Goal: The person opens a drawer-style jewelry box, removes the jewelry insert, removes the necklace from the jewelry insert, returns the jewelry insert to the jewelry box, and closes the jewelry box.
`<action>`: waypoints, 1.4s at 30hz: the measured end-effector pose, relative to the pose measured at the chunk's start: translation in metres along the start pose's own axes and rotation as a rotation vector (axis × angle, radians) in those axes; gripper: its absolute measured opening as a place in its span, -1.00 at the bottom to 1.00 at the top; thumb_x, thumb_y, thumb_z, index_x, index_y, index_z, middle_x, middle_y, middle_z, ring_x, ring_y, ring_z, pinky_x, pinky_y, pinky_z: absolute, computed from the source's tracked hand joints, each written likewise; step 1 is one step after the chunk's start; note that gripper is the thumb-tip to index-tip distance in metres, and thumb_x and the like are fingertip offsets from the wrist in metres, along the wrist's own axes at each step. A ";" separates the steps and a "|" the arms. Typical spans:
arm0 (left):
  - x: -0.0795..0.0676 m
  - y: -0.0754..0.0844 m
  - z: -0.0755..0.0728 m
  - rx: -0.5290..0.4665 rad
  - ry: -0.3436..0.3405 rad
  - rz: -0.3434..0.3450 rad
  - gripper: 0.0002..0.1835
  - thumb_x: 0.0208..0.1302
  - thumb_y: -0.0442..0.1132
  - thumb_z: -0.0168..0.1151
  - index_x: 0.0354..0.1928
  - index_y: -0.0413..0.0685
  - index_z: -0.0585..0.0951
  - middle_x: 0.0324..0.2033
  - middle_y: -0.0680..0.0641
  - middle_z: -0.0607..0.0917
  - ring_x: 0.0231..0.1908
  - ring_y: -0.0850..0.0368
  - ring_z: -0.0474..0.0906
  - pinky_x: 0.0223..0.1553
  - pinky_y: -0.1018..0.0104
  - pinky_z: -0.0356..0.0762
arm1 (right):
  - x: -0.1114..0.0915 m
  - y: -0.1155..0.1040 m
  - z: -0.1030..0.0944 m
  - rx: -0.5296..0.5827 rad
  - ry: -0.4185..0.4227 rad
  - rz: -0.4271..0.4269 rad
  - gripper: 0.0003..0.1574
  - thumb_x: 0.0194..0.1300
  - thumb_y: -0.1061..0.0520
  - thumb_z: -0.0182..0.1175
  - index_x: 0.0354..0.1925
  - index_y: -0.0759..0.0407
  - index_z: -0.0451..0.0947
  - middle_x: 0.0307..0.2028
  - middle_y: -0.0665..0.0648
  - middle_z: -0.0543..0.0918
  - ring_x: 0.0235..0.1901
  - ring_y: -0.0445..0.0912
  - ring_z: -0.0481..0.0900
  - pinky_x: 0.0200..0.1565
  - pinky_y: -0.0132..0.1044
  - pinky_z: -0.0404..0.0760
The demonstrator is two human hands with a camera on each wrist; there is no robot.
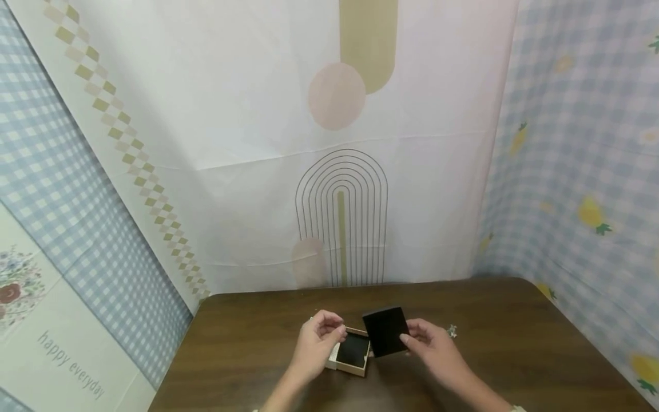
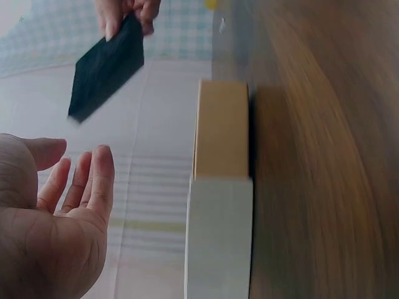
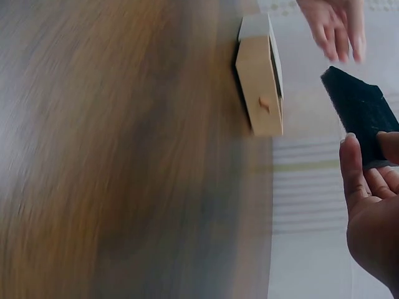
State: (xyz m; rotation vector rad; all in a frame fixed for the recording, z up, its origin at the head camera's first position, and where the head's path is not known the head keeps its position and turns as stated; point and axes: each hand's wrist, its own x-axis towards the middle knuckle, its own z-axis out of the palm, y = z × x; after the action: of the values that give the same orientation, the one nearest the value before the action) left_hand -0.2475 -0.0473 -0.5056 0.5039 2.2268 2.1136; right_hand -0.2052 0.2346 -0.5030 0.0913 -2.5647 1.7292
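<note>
My right hand (image 1: 435, 349) pinches a thin black square pad (image 1: 386, 332) between thumb and fingers, tilted above the table. Just left of the pad lies a small drawer box on the tabletop. Its tan cardboard drawer (image 1: 352, 371) is pulled partly out of a white sleeve (image 2: 219, 237), and the drawer's inside looks black. A small tab (image 3: 264, 103) shows on the drawer's front. Beside the box is my left hand (image 1: 315, 346), its fingers loosely bent and holding nothing; in the left wrist view they stand apart from the pad. The left hand hides part of the sleeve in the head view.
A small silvery object (image 1: 452, 331), too small to make out, lies on the brown wooden table (image 1: 247, 337) beyond my right hand. A patterned white cloth (image 1: 247, 217) hangs behind the table, with a checked curtain (image 1: 576, 171) on the right.
</note>
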 end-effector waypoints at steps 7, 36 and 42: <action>-0.006 -0.003 -0.025 0.039 0.055 -0.007 -0.76 0.42 -0.44 0.31 0.01 -0.49 0.58 -0.12 -0.37 0.72 -0.21 0.20 0.73 -0.07 0.43 0.76 | -0.007 0.011 -0.028 -0.068 0.043 0.059 -0.40 0.50 0.02 0.33 0.31 0.35 0.54 -0.02 0.21 0.78 -0.23 -0.08 0.79 -0.11 -0.35 0.76; 0.017 -0.023 -0.035 0.845 -0.344 0.007 0.28 -0.18 0.11 0.78 0.62 0.02 0.29 0.66 -0.30 0.22 0.65 -0.48 0.01 0.47 -0.66 0.03 | -0.019 0.027 -0.041 -0.058 0.075 0.101 -0.52 0.49 0.15 0.33 0.24 0.41 0.58 -0.13 0.21 0.80 -0.28 -0.16 0.78 -0.19 -0.30 0.79; 0.020 -0.030 -0.035 0.854 -0.396 0.002 0.18 -0.12 0.05 0.73 0.59 0.01 0.35 0.60 -0.30 0.30 0.63 -0.49 -0.01 0.46 -0.66 0.03 | -0.017 0.024 -0.042 -0.100 0.054 0.106 -0.42 0.50 0.06 0.34 0.29 0.40 0.55 -0.11 0.19 0.79 -0.28 -0.10 0.78 -0.18 -0.31 0.77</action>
State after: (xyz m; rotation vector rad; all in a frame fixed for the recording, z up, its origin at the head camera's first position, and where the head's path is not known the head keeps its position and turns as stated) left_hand -0.2812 -0.0767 -0.5282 0.8386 2.7302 0.8365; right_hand -0.1898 0.2827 -0.5103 -0.0955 -2.6561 1.6087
